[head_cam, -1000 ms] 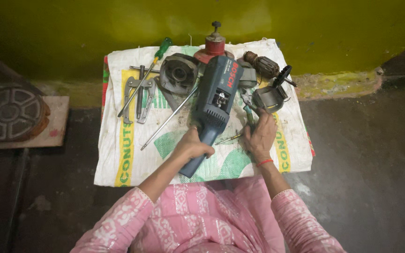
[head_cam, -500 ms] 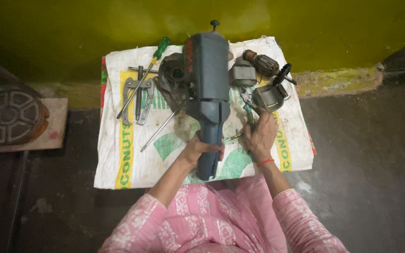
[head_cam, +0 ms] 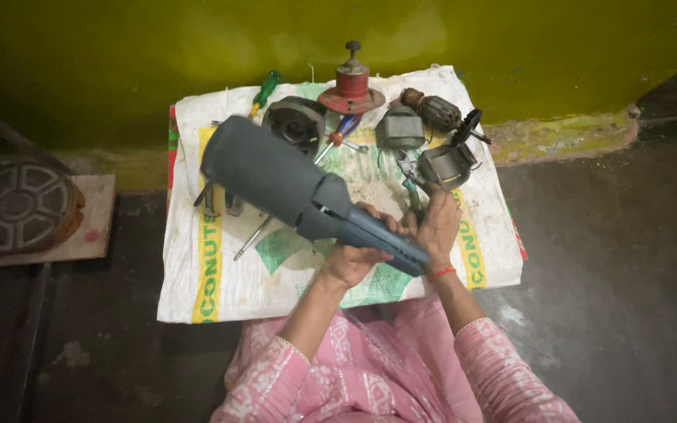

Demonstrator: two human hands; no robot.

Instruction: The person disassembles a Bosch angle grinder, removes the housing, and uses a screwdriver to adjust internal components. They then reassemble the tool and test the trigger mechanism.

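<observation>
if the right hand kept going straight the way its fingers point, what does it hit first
The right hand points up and away, toward the wall. First in that line is probably the grey motor housing just beyond its fingertips, with the pliers close beside. Height above the sack is unclear, so it might pass over.

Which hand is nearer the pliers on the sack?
Right. The right hand is beside the pliers, its fingers almost at the handles; the left hand sits lower, under the grey tool housing.

Dark grey-blue power tool housing (head_cam: 291, 188), lifted off sack, tilted up-left
</observation>
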